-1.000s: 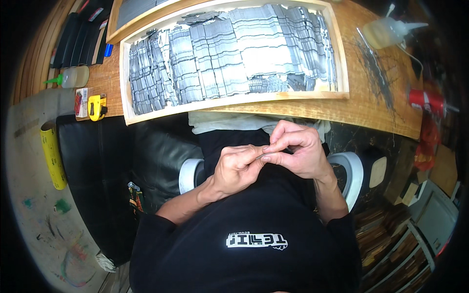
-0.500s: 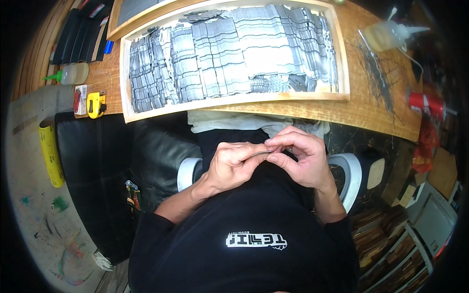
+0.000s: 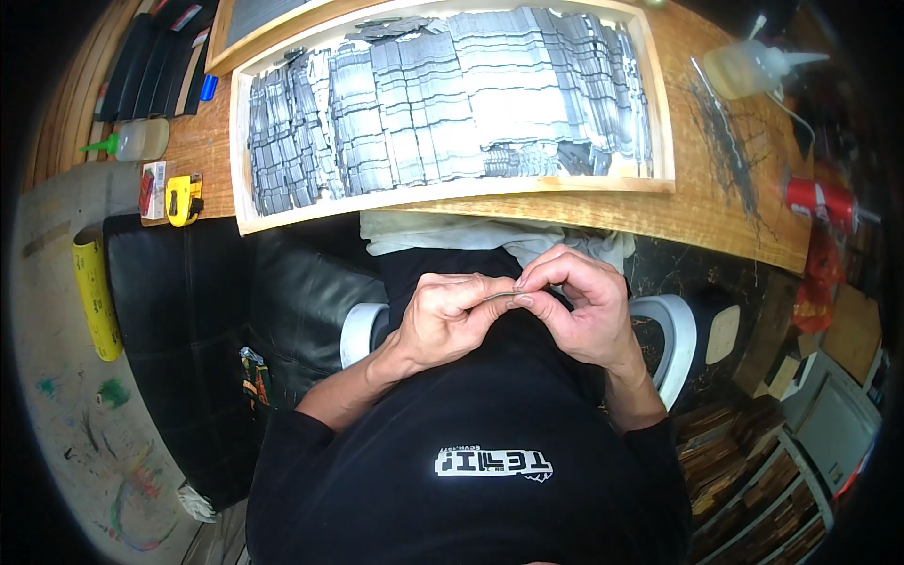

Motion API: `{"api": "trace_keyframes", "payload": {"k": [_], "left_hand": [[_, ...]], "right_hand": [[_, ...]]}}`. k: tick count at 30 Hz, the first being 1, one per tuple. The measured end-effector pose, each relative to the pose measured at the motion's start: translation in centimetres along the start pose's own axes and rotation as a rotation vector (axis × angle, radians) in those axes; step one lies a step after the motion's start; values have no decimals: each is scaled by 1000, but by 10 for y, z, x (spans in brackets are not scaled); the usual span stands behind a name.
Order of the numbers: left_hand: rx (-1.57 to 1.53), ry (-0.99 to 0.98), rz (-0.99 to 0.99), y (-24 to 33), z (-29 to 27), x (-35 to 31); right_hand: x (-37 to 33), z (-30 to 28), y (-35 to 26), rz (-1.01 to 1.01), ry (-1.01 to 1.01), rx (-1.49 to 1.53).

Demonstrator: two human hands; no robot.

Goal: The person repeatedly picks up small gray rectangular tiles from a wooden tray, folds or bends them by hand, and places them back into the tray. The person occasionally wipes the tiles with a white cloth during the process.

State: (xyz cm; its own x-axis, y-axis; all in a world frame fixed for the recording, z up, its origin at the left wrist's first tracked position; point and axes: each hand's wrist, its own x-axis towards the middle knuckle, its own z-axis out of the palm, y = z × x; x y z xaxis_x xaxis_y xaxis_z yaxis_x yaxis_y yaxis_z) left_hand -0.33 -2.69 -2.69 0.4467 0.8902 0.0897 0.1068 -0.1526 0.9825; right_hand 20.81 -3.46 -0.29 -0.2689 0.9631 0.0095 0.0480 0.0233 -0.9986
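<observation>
Over my lap, my left hand [image 3: 450, 318] is closed with its thumb pressed against the curled fingers. A thin grey strip [image 3: 502, 295] shows as a narrow edge between that thumb and forefinger. My right hand [image 3: 589, 306] pinches the strip's right end with thumb and fingertips, so both hands meet on it. Most of the strip is hidden by the fingers. Beyond the hands, a shallow light-wood tray [image 3: 452, 196] sits on the table, filled with rows of thin grey and black pieces [image 3: 405, 104].
On the wooden table [image 3: 744, 221] are a squeeze bottle [image 3: 744, 71], a red can [image 3: 821, 204], a yellow tape measure [image 3: 182, 200] and a green-tipped bottle [image 3: 143, 140]. White chair arms [image 3: 365, 334] flank me. A black leather seat [image 3: 179, 348] lies left; wood strips [image 3: 753, 480] are stacked lower right.
My right fingertips and thumb have drawn closer together on the strip's end. My left hand stays almost in place.
</observation>
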Motion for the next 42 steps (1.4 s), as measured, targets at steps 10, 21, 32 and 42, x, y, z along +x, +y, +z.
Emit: {"api": "trace_keyframes", "payload": {"k": [10, 21, 32, 42], "left_hand": [[-19, -5, -26, 3, 0, 1], [1, 37, -26, 0, 3, 0], [-48, 29, -96, 7, 3, 2], [-21, 17, 23, 18, 2, 26]], "right_hand": [[0, -1, 0, 2, -18, -13], [3, 5, -5, -168, 77, -260], [0, 7, -5, -180, 143, -289], [44, -120, -107, -127, 619, -979]]}}
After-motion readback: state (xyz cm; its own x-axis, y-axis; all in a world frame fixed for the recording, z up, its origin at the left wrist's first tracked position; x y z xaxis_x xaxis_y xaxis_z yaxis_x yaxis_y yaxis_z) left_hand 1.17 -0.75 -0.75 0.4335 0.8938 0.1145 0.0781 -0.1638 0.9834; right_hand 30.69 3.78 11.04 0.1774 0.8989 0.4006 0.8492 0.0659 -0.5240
